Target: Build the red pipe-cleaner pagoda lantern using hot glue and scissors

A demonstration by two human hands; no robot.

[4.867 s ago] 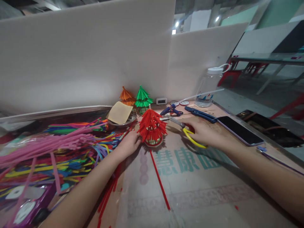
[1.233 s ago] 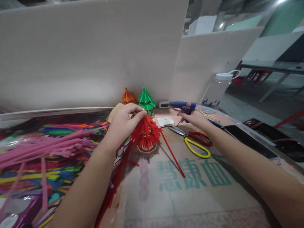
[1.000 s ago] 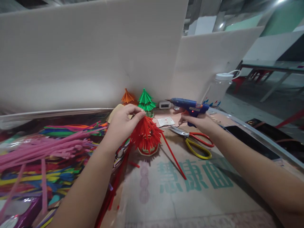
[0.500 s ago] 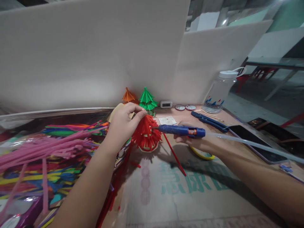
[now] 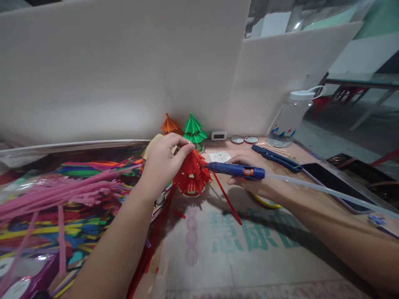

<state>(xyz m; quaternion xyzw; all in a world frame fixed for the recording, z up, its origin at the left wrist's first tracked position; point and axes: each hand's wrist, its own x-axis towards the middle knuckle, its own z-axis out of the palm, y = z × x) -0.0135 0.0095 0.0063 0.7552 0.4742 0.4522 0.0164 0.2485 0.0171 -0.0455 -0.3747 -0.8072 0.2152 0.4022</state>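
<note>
A red tiered pagoda-like model (image 5: 191, 176), built of fuzzy strips, stands at the middle of the table. My left hand (image 5: 170, 155) pinches its top between thumb and fingers. In my right hand (image 5: 249, 176) is a blue glue gun (image 5: 233, 169), its nozzle pointing left and touching or nearly touching the red model's upper right side. A long clear glue stick (image 5: 299, 185) runs out of the gun's back end. Just right of the model a loose red strip (image 5: 229, 201) slants across the table. Behind it stand a green model (image 5: 193, 131) and an orange model (image 5: 170, 124).
Bundles of coloured pipe cleaners (image 5: 71, 195) cover the left side. On the right are a yellow tape roll (image 5: 266, 202), a dark blue tool (image 5: 277, 158), a phone (image 5: 333, 187) and a water bottle (image 5: 285, 120). A pale board (image 5: 124, 70) rises behind the table.
The glue gun's nozzle has shifted slightly up and its body a little left, with my right hand following. My left hand keeps its pinch on the red model's top.
</note>
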